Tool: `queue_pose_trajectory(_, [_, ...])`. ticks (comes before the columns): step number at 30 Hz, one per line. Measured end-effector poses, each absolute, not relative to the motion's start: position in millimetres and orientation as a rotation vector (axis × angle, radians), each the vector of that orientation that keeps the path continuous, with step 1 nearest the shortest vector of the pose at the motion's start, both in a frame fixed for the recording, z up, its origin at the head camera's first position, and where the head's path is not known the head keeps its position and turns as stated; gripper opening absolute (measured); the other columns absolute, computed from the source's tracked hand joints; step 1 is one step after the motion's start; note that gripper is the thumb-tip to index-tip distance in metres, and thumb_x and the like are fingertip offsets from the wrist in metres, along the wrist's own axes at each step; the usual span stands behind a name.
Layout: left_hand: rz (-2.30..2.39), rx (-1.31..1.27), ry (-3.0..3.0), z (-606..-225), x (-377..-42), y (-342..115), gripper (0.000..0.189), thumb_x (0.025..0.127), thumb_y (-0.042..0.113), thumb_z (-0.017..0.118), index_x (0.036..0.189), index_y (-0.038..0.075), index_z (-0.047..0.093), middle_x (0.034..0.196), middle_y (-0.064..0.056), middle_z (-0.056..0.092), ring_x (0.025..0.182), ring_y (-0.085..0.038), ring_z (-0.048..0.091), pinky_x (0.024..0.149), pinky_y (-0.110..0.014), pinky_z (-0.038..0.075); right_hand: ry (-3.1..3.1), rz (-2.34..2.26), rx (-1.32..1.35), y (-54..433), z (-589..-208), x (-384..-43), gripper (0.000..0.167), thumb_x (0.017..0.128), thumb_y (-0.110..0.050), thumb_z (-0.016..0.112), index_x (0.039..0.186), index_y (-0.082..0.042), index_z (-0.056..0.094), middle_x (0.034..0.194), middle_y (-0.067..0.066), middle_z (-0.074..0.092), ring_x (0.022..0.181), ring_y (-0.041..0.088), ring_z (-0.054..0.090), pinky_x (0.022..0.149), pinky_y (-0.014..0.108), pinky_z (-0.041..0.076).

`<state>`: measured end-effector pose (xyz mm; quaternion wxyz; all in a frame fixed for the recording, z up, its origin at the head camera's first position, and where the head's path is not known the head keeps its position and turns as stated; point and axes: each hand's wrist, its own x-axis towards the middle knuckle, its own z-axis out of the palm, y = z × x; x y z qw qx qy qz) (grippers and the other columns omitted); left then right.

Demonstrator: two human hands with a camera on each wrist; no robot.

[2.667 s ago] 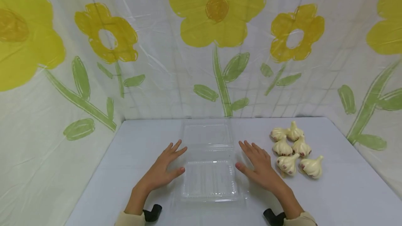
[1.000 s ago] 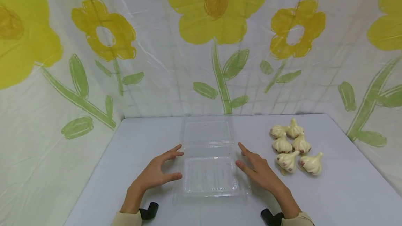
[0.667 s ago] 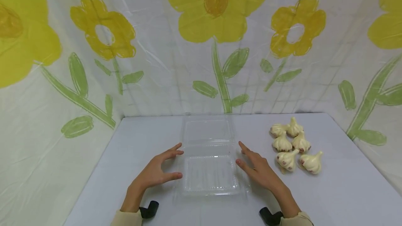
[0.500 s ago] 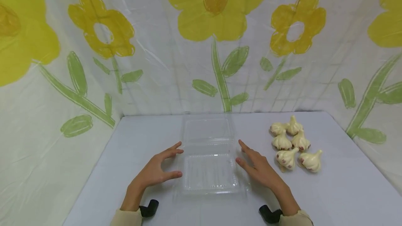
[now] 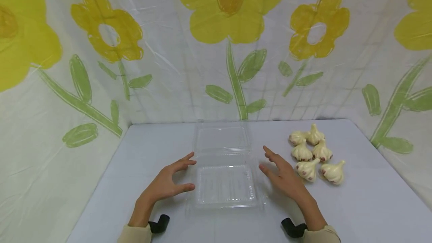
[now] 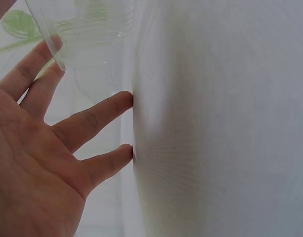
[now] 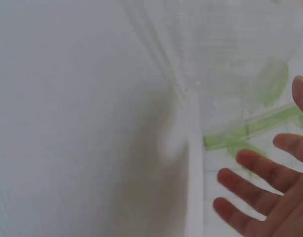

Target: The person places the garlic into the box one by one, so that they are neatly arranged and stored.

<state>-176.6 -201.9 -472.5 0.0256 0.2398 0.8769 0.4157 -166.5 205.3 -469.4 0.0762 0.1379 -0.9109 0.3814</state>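
A clear plastic clamshell container (image 5: 229,206) lies open on the white table, its lid (image 5: 222,138) folded back towards the wall. At its left side my left hand (image 5: 165,183) is spread, thumb and fingers apart, holding nothing. The left wrist view shows two of that hand's fingertips (image 6: 125,98) down at the tabletop, and others overlapping the container's clear edge (image 6: 46,37). My right hand (image 5: 287,178) hovers to the right of the container with loosely extended fingers (image 7: 252,160) and an empty palm. Several garlic bulbs (image 5: 307,170) sit just beyond it.
The garlic bulbs stand grouped on the right part of the table (image 5: 364,201). Behind the table hangs a pale curtain (image 5: 168,96) printed with yellow flowers. A black wrist mount (image 5: 159,224) sits by the left wrist, another black mount (image 5: 293,228) by the right.
My right hand has shifted right, away from the container's side and closer to the garlic. The left hand, spread wider at first, has settled beside the container. The bulbs have stayed put.
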Motion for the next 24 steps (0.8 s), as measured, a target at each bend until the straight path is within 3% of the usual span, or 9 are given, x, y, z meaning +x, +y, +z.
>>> queue_pose_trajectory(3, [1.292, 0.743, 2.71, -473, -177, -202, 0.069, 0.082, 0.04, 0.085, 0.143, 0.022, 0.06, 0.163, 0.016, 0.037, 0.134, -0.027, 0.059, 0.113, -0.063, 0.039, -2.635, 1.115, 0.354, 214, -461, -168, 0.056, 0.101, -0.03, 0.066, 0.152, -0.014, 0.049, 0.136, 0.017, 0.065, 0.123, 0.035, 0.062, 0.098, 0.057, 0.051])
queue_pose_trajectory(5, [1.294, 0.742, 2.712, -473, -177, -202, 0.069, 0.081, 0.04, 0.086, 0.143, 0.023, 0.06, 0.163, 0.016, 0.037, 0.135, -0.026, 0.058, 0.114, -0.063, 0.038, -2.549, 1.08, 0.321, 223, -455, -170, 0.052, 0.098, -0.023, 0.069, 0.147, -0.011, 0.055, 0.13, 0.016, 0.069, 0.117, 0.029, 0.063, 0.095, 0.046, 0.052])
queue_pose_trajectory(7, [1.294, 0.747, 2.714, -472, -177, -202, 0.069, 0.081, 0.04, 0.086, 0.143, 0.023, 0.06, 0.163, 0.015, 0.038, 0.136, -0.025, 0.058, 0.114, -0.062, 0.039, -2.472, 1.034, 0.269, 233, -449, -170, 0.047, 0.096, -0.019, 0.071, 0.142, -0.009, 0.06, 0.126, 0.014, 0.07, 0.113, 0.022, 0.062, 0.09, 0.037, 0.05])
queue_pose_trajectory(9, [1.293, 0.75, 2.715, -472, -177, -202, 0.069, 0.081, 0.039, 0.086, 0.143, 0.023, 0.06, 0.163, 0.013, 0.038, 0.136, -0.024, 0.057, 0.114, -0.062, 0.039, -2.392, 0.999, 0.223, 245, -445, -171, 0.045, 0.093, -0.013, 0.074, 0.136, -0.006, 0.064, 0.122, 0.016, 0.071, 0.11, 0.023, 0.059, 0.088, 0.034, 0.044])
queue_pose_trajectory(15, [1.291, 0.741, 2.711, -471, -177, -203, 0.07, 0.081, 0.039, 0.086, 0.144, 0.023, 0.059, 0.164, 0.01, 0.038, 0.137, -0.026, 0.056, 0.114, -0.063, 0.038, -2.325, 0.937, 0.057, 283, -439, -167, 0.046, 0.088, -0.01, 0.077, 0.13, 0.002, 0.065, 0.124, 0.029, 0.066, 0.115, 0.047, 0.051, 0.088, 0.055, 0.028])
queue_pose_trajectory(20, [1.296, 0.744, 2.701, -471, -176, -203, 0.07, 0.082, 0.039, 0.085, 0.144, 0.022, 0.059, 0.164, 0.014, 0.037, 0.137, -0.027, 0.056, 0.114, -0.063, 0.038, -2.412, 0.915, -0.108, 311, -436, -160, 0.054, 0.093, -0.022, 0.073, 0.14, 0.0, 0.058, 0.134, 0.033, 0.058, 0.123, 0.052, 0.043, 0.09, 0.064, 0.023])
queue_pose_trajectory(24, [1.294, 0.744, 2.704, -471, -176, -202, 0.07, 0.082, 0.039, 0.086, 0.144, 0.022, 0.059, 0.163, 0.015, 0.037, 0.137, -0.026, 0.057, 0.114, -0.062, 0.038, -2.554, 0.946, -0.176, 331, -438, -154, 0.07, 0.098, -0.036, 0.066, 0.152, 0.001, 0.042, 0.143, 0.036, 0.047, 0.131, 0.06, 0.032, 0.097, 0.074, 0.018])
